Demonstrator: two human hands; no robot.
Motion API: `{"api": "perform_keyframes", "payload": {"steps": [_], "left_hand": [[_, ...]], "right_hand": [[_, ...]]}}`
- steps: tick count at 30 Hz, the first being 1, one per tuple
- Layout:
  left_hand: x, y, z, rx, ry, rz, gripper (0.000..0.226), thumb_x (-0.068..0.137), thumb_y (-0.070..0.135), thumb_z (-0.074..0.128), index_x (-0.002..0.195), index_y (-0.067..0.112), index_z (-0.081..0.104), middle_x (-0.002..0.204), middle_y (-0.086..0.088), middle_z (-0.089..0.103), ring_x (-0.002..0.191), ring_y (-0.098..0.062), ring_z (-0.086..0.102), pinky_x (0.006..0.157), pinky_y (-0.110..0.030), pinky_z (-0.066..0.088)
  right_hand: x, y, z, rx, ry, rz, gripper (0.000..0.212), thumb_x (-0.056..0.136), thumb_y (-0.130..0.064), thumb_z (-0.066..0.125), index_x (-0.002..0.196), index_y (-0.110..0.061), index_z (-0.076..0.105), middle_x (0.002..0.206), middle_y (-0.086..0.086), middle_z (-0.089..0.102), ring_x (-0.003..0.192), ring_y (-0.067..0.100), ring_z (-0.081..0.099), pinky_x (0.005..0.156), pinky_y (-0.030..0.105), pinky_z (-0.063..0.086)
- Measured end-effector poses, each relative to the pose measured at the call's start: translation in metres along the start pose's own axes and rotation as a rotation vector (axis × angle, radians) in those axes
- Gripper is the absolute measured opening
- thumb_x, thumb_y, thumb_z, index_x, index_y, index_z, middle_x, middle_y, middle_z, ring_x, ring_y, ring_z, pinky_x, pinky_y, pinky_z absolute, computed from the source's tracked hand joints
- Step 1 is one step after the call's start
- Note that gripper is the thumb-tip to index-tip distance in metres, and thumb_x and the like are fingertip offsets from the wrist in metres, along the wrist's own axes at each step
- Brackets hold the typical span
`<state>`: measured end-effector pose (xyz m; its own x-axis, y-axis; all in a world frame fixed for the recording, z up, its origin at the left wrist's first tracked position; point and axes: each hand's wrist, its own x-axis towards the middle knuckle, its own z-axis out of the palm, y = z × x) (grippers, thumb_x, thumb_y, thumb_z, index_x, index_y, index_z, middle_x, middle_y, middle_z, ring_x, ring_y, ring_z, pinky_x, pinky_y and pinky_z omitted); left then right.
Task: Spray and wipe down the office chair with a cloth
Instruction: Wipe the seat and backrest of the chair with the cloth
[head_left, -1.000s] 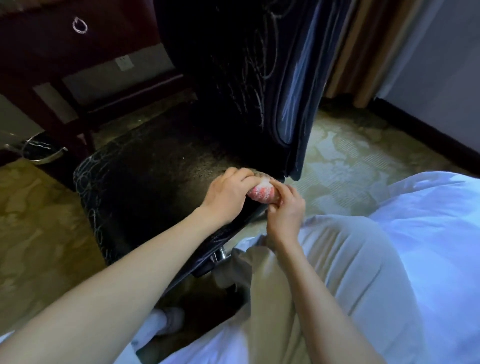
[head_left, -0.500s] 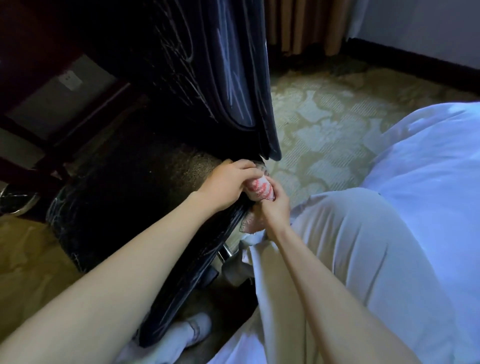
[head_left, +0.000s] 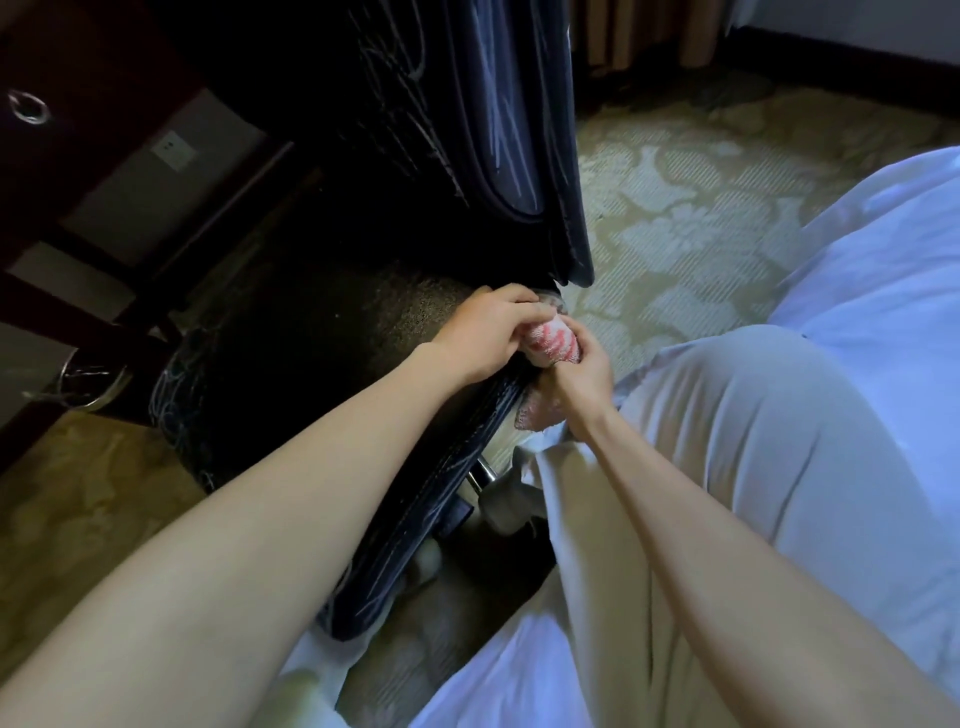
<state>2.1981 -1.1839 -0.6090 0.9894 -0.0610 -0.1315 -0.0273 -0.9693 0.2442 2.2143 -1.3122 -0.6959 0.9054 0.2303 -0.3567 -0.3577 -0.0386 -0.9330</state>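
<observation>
Bunching the cloth (head_left: 553, 340) is where you are right now, and I judge that to be preparation rather than wiping. Your left hand (head_left: 488, 332) curls over the top of the pink-and-white bundle with fingers bent around it. Your right hand (head_left: 584, 371) pinches it from below and the side, and a loose tail hangs under that wrist. The bundle sits at the rear right corner of the office chair (head_left: 322, 364), touching or just above the seat edge and just beneath the lower tip of the backrest (head_left: 467, 130). I cannot tell whether the cloth actually presses on the upholstery. No spray bottle is in view, so I cannot say whether the spraying is done. The seat looks dusty and scuffed, and the backrest shows pale scratch marks, so most of the wiping seems to lie ahead of you. Against the frame a second ago, both hands have stayed on the cloth at the same corner. Your right hand has slipped lower, letting the tail drop free. Your head has swung right and then partly back, so less of the seat's front shows now.
</observation>
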Motion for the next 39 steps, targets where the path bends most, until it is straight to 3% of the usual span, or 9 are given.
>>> {"api": "perform_keyframes", "payload": {"steps": [12, 19, 24, 30, 39], "left_hand": [[-0.008, -0.006, 0.005, -0.073, 0.05, 0.029, 0.044, 0.087, 0.004, 0.057, 0.126, 0.023, 0.063, 0.131, -0.004, 0.055, 0.107, -0.033, 0.05, 0.094, -0.035, 0.039], [-0.014, -0.007, 0.01, -0.14, 0.114, 0.025, 0.044, 0.087, 0.004, 0.058, 0.126, 0.024, 0.063, 0.13, -0.001, 0.056, 0.106, -0.032, 0.05, 0.094, -0.028, 0.034], [-0.019, -0.009, 0.013, -0.154, 0.132, 0.019, 0.044, 0.086, 0.004, 0.059, 0.126, 0.024, 0.063, 0.129, -0.001, 0.057, 0.105, -0.032, 0.052, 0.092, -0.025, 0.031], [-0.044, -0.017, 0.012, -0.169, 0.126, 0.056, 0.047, 0.084, 0.003, 0.061, 0.126, 0.024, 0.063, 0.128, -0.001, 0.058, 0.103, -0.033, 0.054, 0.094, -0.04, 0.043], [-0.123, -0.029, 0.01, -0.081, 0.038, 0.127, 0.05, 0.084, 0.006, 0.065, 0.129, 0.027, 0.059, 0.131, 0.002, 0.055, 0.095, -0.022, 0.051, 0.085, -0.037, 0.048]], "right_hand": [[-0.001, -0.002, -0.003, -0.008, -0.019, -0.051, 0.052, 0.074, 0.002, 0.058, 0.116, -0.028, 0.065, 0.107, -0.006, 0.069, 0.1, 0.012, 0.065, 0.092, 0.042, 0.054], [0.0, 0.0, -0.004, -0.001, -0.036, -0.129, 0.053, 0.075, 0.01, 0.061, 0.114, -0.025, 0.064, 0.103, -0.007, 0.069, 0.097, 0.009, 0.065, 0.083, 0.025, 0.053], [0.0, 0.006, -0.004, -0.021, -0.037, -0.144, 0.055, 0.075, 0.008, 0.061, 0.117, -0.027, 0.064, 0.11, -0.004, 0.069, 0.104, 0.014, 0.064, 0.093, 0.039, 0.053], [-0.021, 0.009, 0.0, -0.063, -0.066, -0.133, 0.056, 0.075, 0.008, 0.06, 0.12, -0.025, 0.062, 0.113, -0.004, 0.067, 0.104, 0.011, 0.063, 0.094, 0.04, 0.052], [-0.102, 0.044, 0.033, 0.027, -0.052, -0.079, 0.057, 0.079, 0.005, 0.055, 0.122, -0.031, 0.059, 0.122, -0.008, 0.063, 0.114, 0.006, 0.057, 0.099, 0.032, 0.049]]}}
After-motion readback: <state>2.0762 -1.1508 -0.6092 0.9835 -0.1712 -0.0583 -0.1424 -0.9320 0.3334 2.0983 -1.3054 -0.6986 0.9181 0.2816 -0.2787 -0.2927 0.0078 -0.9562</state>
